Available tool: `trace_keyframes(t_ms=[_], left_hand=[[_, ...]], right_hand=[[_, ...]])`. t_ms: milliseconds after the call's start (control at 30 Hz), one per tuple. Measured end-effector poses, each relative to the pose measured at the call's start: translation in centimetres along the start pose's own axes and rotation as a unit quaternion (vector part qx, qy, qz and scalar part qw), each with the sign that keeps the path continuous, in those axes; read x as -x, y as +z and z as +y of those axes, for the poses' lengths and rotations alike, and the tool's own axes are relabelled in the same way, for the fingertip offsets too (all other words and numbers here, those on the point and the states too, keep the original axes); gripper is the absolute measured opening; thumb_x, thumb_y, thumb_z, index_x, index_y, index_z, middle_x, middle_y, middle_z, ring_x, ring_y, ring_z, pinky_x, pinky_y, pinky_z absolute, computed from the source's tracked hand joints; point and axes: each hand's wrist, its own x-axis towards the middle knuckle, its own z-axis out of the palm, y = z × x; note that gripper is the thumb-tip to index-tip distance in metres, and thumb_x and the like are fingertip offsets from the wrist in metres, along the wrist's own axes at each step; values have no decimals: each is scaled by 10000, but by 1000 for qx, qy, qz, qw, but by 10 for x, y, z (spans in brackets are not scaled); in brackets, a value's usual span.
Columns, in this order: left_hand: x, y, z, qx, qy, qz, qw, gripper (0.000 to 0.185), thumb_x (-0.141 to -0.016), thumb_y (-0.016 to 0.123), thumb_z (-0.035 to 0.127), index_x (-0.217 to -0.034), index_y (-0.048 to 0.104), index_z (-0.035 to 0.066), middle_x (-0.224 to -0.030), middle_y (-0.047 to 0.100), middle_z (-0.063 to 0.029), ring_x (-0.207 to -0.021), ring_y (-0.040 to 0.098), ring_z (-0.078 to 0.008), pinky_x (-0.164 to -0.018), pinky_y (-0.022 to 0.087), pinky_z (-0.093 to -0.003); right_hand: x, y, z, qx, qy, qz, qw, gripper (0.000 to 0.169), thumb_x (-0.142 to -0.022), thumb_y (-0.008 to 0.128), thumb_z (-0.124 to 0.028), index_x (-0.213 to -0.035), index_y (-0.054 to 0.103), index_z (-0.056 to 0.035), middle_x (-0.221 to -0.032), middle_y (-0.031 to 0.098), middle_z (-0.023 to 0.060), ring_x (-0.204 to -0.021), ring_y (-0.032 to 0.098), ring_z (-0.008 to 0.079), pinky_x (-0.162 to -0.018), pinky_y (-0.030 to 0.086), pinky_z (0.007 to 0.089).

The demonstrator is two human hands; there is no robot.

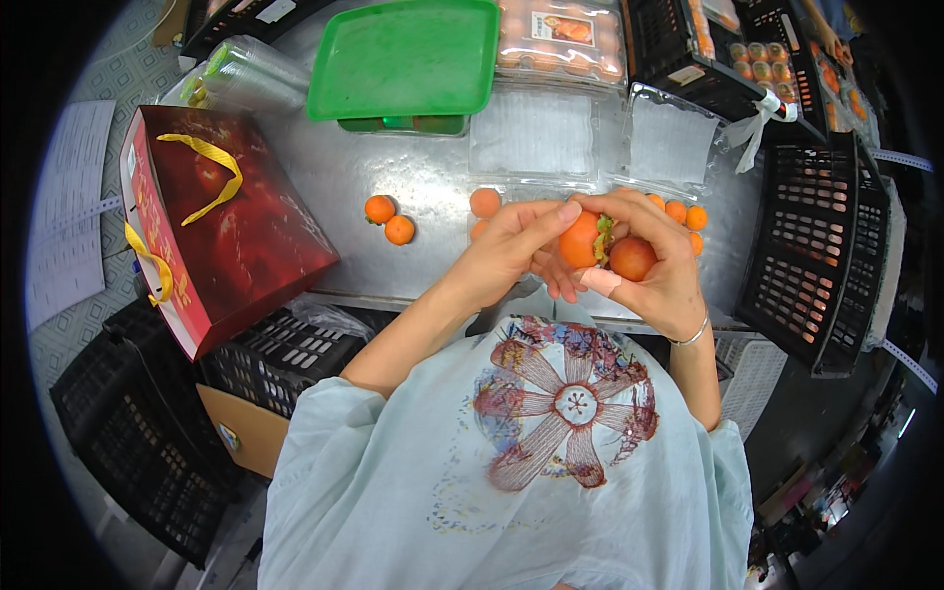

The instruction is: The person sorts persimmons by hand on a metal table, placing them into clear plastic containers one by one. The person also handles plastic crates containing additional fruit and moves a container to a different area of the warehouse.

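Just above the table's front edge, my two hands meet around two orange persimmons. My left hand [512,240] grips the left persimmon [577,242], thumb over its top and fingers below; a green, partly browned calyx faces right. My right hand [671,269] curls around the darker right persimmon [633,258], its fingertips also reaching the left one. A pale strip wraps my right thumb. Beyond my left wrist lie peach-orange fruits [484,202], partly hidden. Several small persimmons [675,212] show past my right hand.
Two small persimmons [389,220] lie on the metal table [332,177]. A red gift bag [236,228] leans at left. Behind are a green tray [404,59], clear plastic trays [535,133] and packed fruit [560,44]. Black crates [796,243] flank the right; another person's hand [832,46] shows far right.
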Motion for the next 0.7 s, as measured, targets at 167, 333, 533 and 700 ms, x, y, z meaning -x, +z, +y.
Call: trace_keyframes(t_ms=[167,333,533,700], left_hand=[[6,6,7,-48,-51,36,997,561,-1027,441,529,-982,637,5,-676,673,-90,-516,654,-155,-454,495,-222],[12,-5,24,-211,-67,57,974,412,-996,555,396,-1097,635,4,-911,698,-102,-679,671,-151,-523,483,-228],[12,17,31,-345,241,73,904,572,-728,832,53,-1262,626,73,-1267,621,-87,-1135,599,-189,-939,496,-331],[2,7,22,-384,249,14,889,621,-733,824,40,-1310,595,52,-1256,632,-94,-1169,598,-209,-1008,477,-363]], right_hand=[[16,5,5,-161,143,-19,976,562,-757,807,-103,-1276,611,-13,-1019,672,68,-695,579,88,-663,460,216],[23,8,0,-345,257,24,902,475,-866,729,-178,-1284,597,5,-949,678,78,-659,596,86,-582,461,214],[23,15,5,-470,312,66,823,508,-941,648,-358,-1253,591,39,-967,698,109,-703,660,131,-579,525,250],[20,14,3,-445,321,48,834,537,-962,580,-446,-1188,614,39,-951,711,126,-728,685,164,-579,537,264]])
